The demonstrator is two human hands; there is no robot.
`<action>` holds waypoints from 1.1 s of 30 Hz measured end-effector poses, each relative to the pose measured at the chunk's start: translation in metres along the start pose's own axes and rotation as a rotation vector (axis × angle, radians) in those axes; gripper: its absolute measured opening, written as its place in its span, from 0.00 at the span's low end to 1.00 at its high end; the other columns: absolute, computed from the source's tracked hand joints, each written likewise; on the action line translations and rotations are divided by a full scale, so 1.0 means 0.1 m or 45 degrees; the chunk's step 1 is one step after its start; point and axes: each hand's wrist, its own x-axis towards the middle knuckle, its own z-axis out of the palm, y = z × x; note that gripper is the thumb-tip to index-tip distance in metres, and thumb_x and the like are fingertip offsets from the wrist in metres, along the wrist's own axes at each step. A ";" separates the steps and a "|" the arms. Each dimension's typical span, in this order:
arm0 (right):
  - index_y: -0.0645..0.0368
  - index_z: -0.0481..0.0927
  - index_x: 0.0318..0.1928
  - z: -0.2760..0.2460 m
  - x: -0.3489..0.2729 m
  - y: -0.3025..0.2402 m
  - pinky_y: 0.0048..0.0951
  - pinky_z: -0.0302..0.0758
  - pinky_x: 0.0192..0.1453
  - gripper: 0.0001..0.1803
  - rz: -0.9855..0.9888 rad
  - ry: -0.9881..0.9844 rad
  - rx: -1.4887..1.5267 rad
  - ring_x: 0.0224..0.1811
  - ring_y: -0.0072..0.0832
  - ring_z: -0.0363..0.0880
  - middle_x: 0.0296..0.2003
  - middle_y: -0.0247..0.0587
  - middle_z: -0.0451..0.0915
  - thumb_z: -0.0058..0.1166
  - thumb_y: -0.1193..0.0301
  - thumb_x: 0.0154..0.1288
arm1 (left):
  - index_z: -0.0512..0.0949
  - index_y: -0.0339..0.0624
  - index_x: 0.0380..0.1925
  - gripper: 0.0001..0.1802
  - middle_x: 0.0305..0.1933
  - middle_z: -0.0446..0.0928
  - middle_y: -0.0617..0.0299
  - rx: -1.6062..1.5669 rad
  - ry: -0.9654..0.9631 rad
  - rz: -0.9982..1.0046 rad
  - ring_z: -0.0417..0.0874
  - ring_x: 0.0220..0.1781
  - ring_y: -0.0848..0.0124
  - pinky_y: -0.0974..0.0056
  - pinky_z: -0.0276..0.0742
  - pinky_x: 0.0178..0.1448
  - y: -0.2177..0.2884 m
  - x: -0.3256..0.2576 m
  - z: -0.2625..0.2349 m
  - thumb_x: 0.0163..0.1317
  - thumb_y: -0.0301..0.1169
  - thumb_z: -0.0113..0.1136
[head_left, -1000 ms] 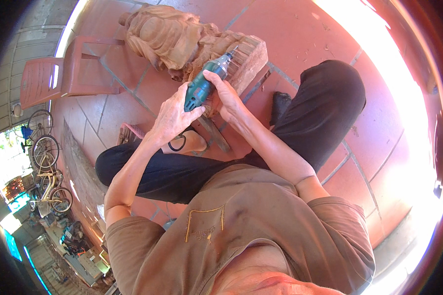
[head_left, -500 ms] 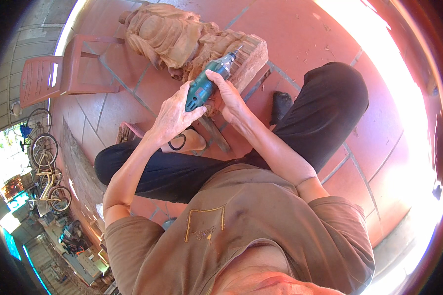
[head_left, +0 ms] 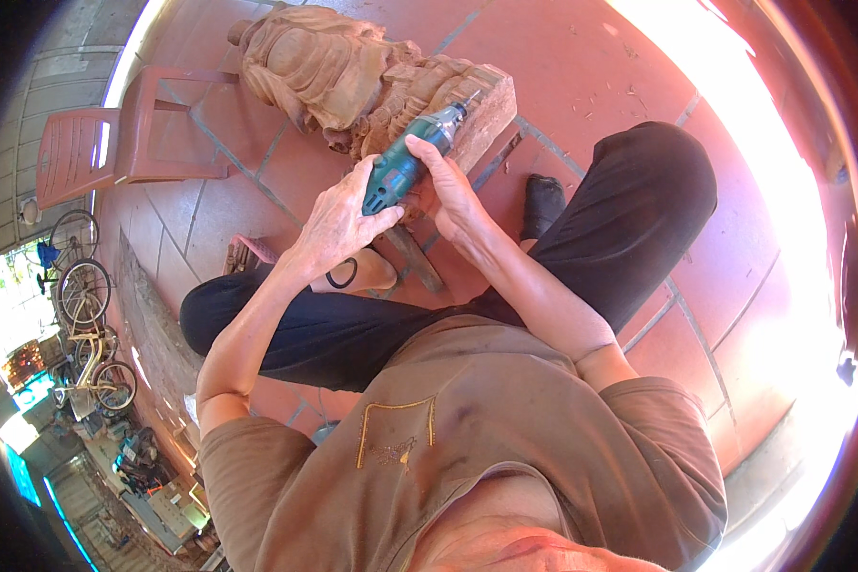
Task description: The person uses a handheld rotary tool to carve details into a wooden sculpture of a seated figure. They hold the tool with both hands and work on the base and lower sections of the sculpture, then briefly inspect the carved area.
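Observation:
A green die grinder [head_left: 391,181] with a silver collar and a thin bit is gripped in both my hands. My left hand [head_left: 338,229] is closed round its rear end. My right hand [head_left: 445,198] wraps its middle, the thumb lying along the top. The bit points away and to the right, over the block-like base of a carved wooden figure [head_left: 329,71]. That figure lies on its side, with carved folds and rough, textured parts. Whether the bit touches the wood I cannot tell.
A reddish plastic chair [head_left: 176,124] stands at the left. Near my legs, a wooden bar [head_left: 415,262] lies beneath the carving's near side. Wood chips dot the tiled floor [head_left: 582,57]. Bicycles [head_left: 86,291] and stacked clutter [head_left: 148,467] fill the far left edge.
The die grinder and both hands have shifted slightly to the right, and its tip now sits a little further along the base. The carving stays nearly in place.

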 end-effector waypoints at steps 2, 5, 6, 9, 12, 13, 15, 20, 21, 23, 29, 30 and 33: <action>0.62 0.70 0.52 -0.01 -0.01 0.00 0.42 0.81 0.51 0.30 -0.002 0.017 -0.001 0.43 0.32 0.82 0.42 0.41 0.80 0.65 0.53 0.61 | 0.64 0.35 0.62 0.36 0.47 0.78 0.39 -0.003 -0.007 -0.008 0.83 0.47 0.45 0.52 0.78 0.49 0.01 0.00 0.00 0.59 0.40 0.68; 0.61 0.70 0.52 0.00 -0.03 -0.01 0.42 0.81 0.51 0.30 0.001 0.028 -0.002 0.43 0.31 0.82 0.42 0.41 0.80 0.65 0.53 0.61 | 0.64 0.35 0.62 0.36 0.47 0.78 0.39 -0.013 -0.023 -0.036 0.83 0.48 0.45 0.52 0.78 0.50 0.05 0.01 -0.01 0.59 0.38 0.68; 0.61 0.70 0.52 0.00 -0.03 -0.01 0.41 0.81 0.51 0.30 0.005 0.019 -0.001 0.43 0.31 0.82 0.42 0.41 0.80 0.65 0.53 0.61 | 0.64 0.35 0.62 0.36 0.47 0.78 0.39 0.002 -0.018 -0.028 0.83 0.47 0.45 0.52 0.78 0.50 0.04 0.01 0.00 0.59 0.38 0.68; 0.61 0.71 0.51 0.00 -0.04 -0.02 0.40 0.80 0.50 0.29 0.029 -0.011 -0.025 0.43 0.30 0.81 0.42 0.40 0.80 0.65 0.53 0.61 | 0.64 0.35 0.62 0.36 0.47 0.78 0.39 0.016 0.008 -0.015 0.83 0.47 0.45 0.52 0.78 0.50 0.00 -0.02 0.02 0.59 0.39 0.69; 0.60 0.73 0.50 0.01 -0.02 0.01 0.38 0.79 0.49 0.27 0.035 -0.015 -0.039 0.42 0.29 0.81 0.40 0.39 0.80 0.64 0.52 0.62 | 0.64 0.36 0.62 0.36 0.46 0.78 0.39 -0.016 0.007 -0.051 0.83 0.47 0.45 0.51 0.78 0.49 -0.02 -0.04 0.03 0.59 0.40 0.68; 0.60 0.74 0.49 0.01 0.00 0.02 0.38 0.79 0.49 0.27 0.034 -0.013 -0.040 0.41 0.29 0.81 0.40 0.39 0.80 0.64 0.52 0.62 | 0.64 0.36 0.63 0.36 0.46 0.78 0.39 -0.032 0.002 -0.072 0.83 0.47 0.44 0.51 0.77 0.49 -0.03 -0.05 0.03 0.59 0.40 0.68; 0.59 0.75 0.48 0.01 0.01 0.01 0.38 0.79 0.49 0.26 0.031 -0.036 -0.036 0.41 0.29 0.81 0.39 0.38 0.80 0.64 0.52 0.62 | 0.63 0.36 0.63 0.37 0.46 0.78 0.39 -0.008 0.015 -0.059 0.83 0.47 0.44 0.51 0.78 0.50 -0.02 -0.04 0.03 0.59 0.40 0.68; 0.59 0.76 0.46 0.01 0.03 0.01 0.37 0.79 0.48 0.25 0.018 -0.052 -0.037 0.41 0.29 0.81 0.38 0.38 0.81 0.63 0.52 0.62 | 0.63 0.36 0.63 0.37 0.46 0.78 0.39 0.062 0.049 -0.010 0.83 0.48 0.44 0.51 0.78 0.50 -0.09 -0.04 0.05 0.60 0.41 0.68; 0.59 0.75 0.47 0.01 0.02 0.01 0.38 0.79 0.48 0.25 0.019 -0.049 -0.043 0.41 0.29 0.81 0.39 0.38 0.81 0.63 0.52 0.62 | 0.63 0.36 0.63 0.37 0.47 0.78 0.39 0.057 0.033 -0.020 0.83 0.48 0.44 0.51 0.78 0.50 -0.07 -0.04 0.04 0.60 0.41 0.68; 0.60 0.74 0.48 0.02 0.01 0.01 0.39 0.80 0.49 0.27 0.021 -0.019 -0.047 0.42 0.29 0.81 0.40 0.39 0.80 0.63 0.51 0.62 | 0.63 0.35 0.63 0.37 0.48 0.78 0.37 0.026 0.005 -0.039 0.82 0.48 0.43 0.50 0.78 0.51 -0.04 -0.03 0.01 0.60 0.41 0.68; 0.62 0.70 0.50 0.00 -0.04 0.00 0.41 0.81 0.51 0.30 0.025 -0.003 -0.040 0.43 0.30 0.81 0.42 0.42 0.79 0.63 0.51 0.62 | 0.63 0.34 0.62 0.36 0.49 0.78 0.34 -0.019 -0.030 -0.037 0.81 0.49 0.39 0.48 0.77 0.51 0.01 -0.02 0.00 0.59 0.40 0.67; 0.62 0.71 0.50 0.00 -0.05 0.00 0.41 0.81 0.51 0.29 0.023 -0.004 -0.040 0.43 0.30 0.81 0.42 0.42 0.79 0.63 0.51 0.62 | 0.63 0.34 0.62 0.36 0.49 0.78 0.34 -0.016 -0.034 -0.039 0.81 0.49 0.39 0.48 0.77 0.51 0.02 -0.02 -0.01 0.59 0.41 0.67; 0.62 0.71 0.51 -0.01 -0.05 0.01 0.42 0.81 0.51 0.29 0.022 0.027 -0.027 0.43 0.30 0.81 0.42 0.42 0.79 0.63 0.51 0.62 | 0.63 0.34 0.62 0.36 0.48 0.78 0.34 -0.007 -0.038 -0.020 0.81 0.49 0.39 0.47 0.77 0.50 0.03 -0.02 -0.01 0.60 0.41 0.67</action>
